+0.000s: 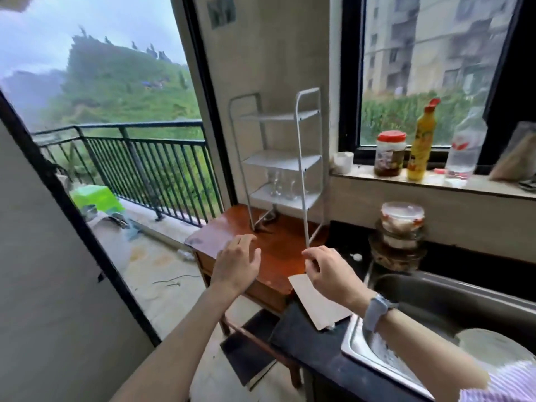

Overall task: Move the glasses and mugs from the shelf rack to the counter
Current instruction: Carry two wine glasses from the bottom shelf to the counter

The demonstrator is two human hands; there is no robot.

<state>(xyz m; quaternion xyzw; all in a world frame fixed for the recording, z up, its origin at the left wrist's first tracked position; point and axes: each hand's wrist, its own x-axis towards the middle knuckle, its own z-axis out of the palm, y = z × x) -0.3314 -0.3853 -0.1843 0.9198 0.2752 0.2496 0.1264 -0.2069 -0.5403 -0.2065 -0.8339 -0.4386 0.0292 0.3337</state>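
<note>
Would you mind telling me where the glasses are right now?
In the head view, the glasses stand on the bottom tier of the white rack, on the wooden table, above both hands.

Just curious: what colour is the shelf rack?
White shelf rack, seen in the head view.

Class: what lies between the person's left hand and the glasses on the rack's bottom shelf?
Head view: only bare wooden tabletop and the rack's lower frame separate the left hand from the glasses.
</note>
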